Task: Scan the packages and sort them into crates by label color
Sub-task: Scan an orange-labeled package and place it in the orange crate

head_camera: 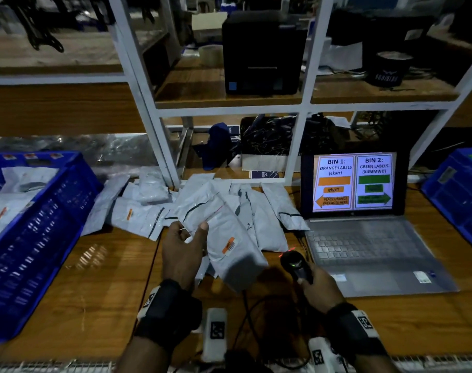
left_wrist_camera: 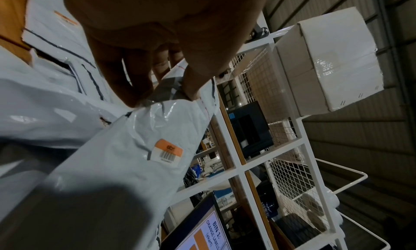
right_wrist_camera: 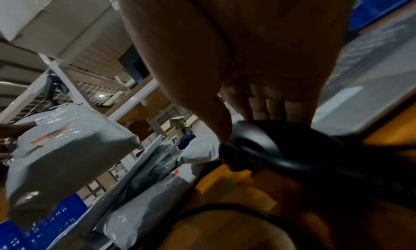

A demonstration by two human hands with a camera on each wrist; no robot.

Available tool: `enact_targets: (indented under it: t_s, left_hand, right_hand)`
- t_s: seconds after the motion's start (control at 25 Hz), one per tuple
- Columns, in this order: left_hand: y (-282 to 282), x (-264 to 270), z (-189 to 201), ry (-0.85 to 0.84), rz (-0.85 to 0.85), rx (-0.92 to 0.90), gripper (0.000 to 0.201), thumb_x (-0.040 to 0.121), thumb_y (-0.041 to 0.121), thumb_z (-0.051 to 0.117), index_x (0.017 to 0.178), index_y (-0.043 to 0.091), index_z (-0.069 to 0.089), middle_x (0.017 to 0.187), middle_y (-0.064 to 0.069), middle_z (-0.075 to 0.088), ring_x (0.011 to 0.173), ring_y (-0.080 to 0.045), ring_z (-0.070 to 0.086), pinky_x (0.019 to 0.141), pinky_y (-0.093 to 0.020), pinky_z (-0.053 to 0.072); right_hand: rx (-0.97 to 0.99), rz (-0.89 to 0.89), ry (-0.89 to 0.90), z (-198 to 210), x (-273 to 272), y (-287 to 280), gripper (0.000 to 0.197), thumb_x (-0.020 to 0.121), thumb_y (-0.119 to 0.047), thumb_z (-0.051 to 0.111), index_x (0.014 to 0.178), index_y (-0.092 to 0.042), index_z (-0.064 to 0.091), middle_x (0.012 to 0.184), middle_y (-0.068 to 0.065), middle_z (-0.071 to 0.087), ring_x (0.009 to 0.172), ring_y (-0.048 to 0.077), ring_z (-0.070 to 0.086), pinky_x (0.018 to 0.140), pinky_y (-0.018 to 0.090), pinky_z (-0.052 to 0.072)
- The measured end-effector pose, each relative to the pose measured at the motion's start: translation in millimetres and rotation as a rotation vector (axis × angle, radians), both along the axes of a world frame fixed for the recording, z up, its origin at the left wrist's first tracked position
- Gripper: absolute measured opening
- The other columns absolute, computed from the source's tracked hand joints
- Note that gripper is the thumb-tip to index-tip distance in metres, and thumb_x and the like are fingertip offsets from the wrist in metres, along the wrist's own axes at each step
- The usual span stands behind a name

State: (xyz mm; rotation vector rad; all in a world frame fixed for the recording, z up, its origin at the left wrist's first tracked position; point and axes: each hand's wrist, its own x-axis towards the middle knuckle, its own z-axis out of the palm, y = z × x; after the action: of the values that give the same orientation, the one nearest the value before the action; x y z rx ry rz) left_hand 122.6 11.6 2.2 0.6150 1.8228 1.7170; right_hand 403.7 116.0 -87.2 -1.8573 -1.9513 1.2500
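The grey poly package [head_camera: 230, 247] is held up above the wooden table [head_camera: 100, 275], just in front of the pile of unsorted packages [head_camera: 224, 205]. Its small orange label [head_camera: 228, 245] faces up, with a barcode on a white strip; the wrist view shows a brand word on the orange part, probably "ekart", though it is blurred. The left hand [head_camera: 182, 250] pinches the package's far end, thumb on top and fingers beneath, at about 9 o'clock from the label. At 3 o'clock from the package, the right hand [head_camera: 319, 288] is wrapped round the handle of a black barcode scanner [head_camera: 295, 263], whose head shows a green light and a red glow beside it. Further out at 2 o'clock stands an open laptop [head_camera: 364, 224]; its screen reads "BIN 1: ORANGE LABELS (ekart)" with a left arrow, "PLACE ORANGE PACKAGES HERE", and "BIN 2: GREEN LABELS" with a right arrow. A blue crate [head_camera: 38, 238] at 9 o'clock holds grey packages; another blue crate [head_camera: 458, 195] sits at 3 o'clock.
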Motion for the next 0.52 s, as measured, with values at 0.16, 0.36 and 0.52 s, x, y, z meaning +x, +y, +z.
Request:
enact_targets:
  t_s: [0.16, 0.36, 0.52]
  left_hand:
    - [-18, -11, 15, -0.011, 0.042, 0.075, 0.041, 0.095, 0.03, 0.079, 0.078, 0.012, 0.047, 0.066, 0.003, 0.054, 0.071, -0.021, 0.056, 0.07, -0.049, 0.056]
    - [-54, -50, 37, 0.053, 0.108, 0.113, 0.029, 0.095, 0.036, 0.079, 0.091, 0.013, 0.061, 0.089, -0.008, 0.073, 0.092, -0.035, 0.072, 0.087, -0.06, 0.061]
    - [-94, -106, 52, 0.08, 0.192, 0.153, 0.023, 0.097, 0.032, 0.075, 0.118, 0.023, 0.07, 0.114, 0.004, 0.079, 0.109, -0.022, 0.075, 0.094, -0.055, 0.061]
  right_hand:
    - [0.261, -0.027, -0.098, 30, -14, -2, 0.038, 0.097, -0.034, 0.064, 0.132, -0.019, 0.058, 0.128, 0.01, 0.059, 0.124, 0.03, 0.053, 0.105, 0.047, 0.047]
    - [0.526, 0.255, 0.255, 105, -98, -34, 0.05, 0.094, -0.046, 0.067, 0.14, -0.028, 0.057, 0.138, -0.004, 0.058, 0.128, 0.014, 0.051, 0.104, 0.029, 0.038]
    - [0.546, 0.621, 0.259, 150, -196, -81, 0.083, 0.085, -0.075, 0.058, 0.157, -0.044, 0.03, 0.153, -0.014, 0.04, 0.138, 0.007, 0.037, 0.114, 0.034, 0.035]
